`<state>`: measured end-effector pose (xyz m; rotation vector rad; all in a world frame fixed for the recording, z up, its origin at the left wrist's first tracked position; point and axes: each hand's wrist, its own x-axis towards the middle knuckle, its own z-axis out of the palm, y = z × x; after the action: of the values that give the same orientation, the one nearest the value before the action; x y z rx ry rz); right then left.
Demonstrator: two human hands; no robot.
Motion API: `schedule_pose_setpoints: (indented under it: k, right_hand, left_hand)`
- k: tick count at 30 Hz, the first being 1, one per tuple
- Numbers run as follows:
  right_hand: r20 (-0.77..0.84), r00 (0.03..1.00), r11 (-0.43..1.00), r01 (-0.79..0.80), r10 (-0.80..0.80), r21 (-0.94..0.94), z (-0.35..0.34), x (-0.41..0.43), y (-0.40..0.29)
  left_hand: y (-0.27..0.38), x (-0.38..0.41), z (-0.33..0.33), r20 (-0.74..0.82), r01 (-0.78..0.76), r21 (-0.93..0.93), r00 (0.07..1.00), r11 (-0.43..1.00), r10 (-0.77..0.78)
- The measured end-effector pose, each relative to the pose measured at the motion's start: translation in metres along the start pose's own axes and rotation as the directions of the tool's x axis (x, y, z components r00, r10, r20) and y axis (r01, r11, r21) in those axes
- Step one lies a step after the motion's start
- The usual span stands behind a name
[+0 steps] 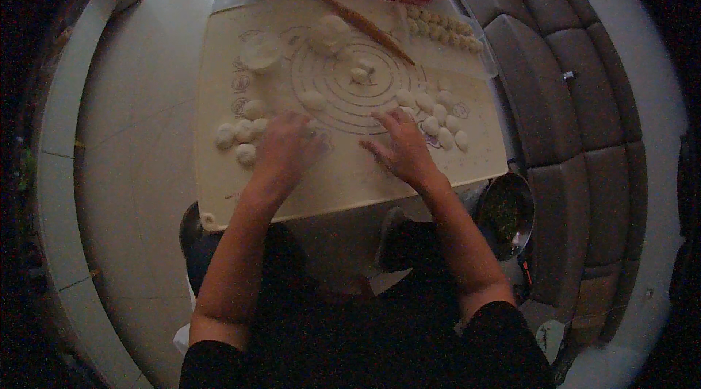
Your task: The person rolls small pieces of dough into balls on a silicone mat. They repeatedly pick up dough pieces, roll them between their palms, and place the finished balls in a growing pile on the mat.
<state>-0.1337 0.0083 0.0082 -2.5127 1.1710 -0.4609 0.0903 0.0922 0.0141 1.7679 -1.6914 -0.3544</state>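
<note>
My left hand (290, 142) is blurred above a pale pastry mat (350, 181), beside several round dough pieces (246, 153). Its fingers bend downward, and what lies under them is hidden. My right hand (402, 145) has its thumb and fingers apart, palm down. Its fingertips are at the edge of a group of flattened dough pieces (431, 125); whether they touch one is unclear. A lone dough piece (314, 100) lies between the hands, farther back. More small pieces (360, 75) rest within the mat's printed circles.
A tapered wooden rolling pin (367, 28) lies diagonally behind. Near it are a larger pale lump (330, 30) and a whitish round container (262, 52). Rows of filled dumplings (443, 28) sit at the back right. A metal bowl with green contents (505, 216) stands below the mat's right corner, beside a sofa (558, 203).
</note>
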Motion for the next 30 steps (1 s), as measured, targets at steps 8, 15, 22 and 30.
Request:
schedule_pose_setpoints:
  k: [8, 15, 22, 30]
  right_hand:
    - [-0.075, 0.989, 0.959, -0.139, 0.124, -0.249, 0.061, 0.018, -0.010]
    - [-0.096, 0.995, 1.000, -0.006, 0.004, -0.022, 0.054, 0.033, 0.012]
    - [-0.007, 0.974, 0.914, 0.209, -0.225, -0.348, 0.039, 0.003, 0.045]
    - [-0.326, 0.932, 0.981, 0.183, -0.155, 0.058, 0.059, 0.102, 0.072]
  left_hand:
    - [-0.003, 0.002, -0.009, 0.000, 0.043, 0.036, 0.999, 0.998, -0.043]
    - [0.011, -0.002, 0.000, -0.035, -0.026, 0.016, 0.999, 1.000, 0.026]
    - [-0.001, -0.003, 0.004, -0.032, -0.041, 0.025, 0.999, 0.999, 0.042]
    - [0.001, 0.004, 0.013, 0.016, -0.033, 0.023, 0.999, 0.999, 0.033]
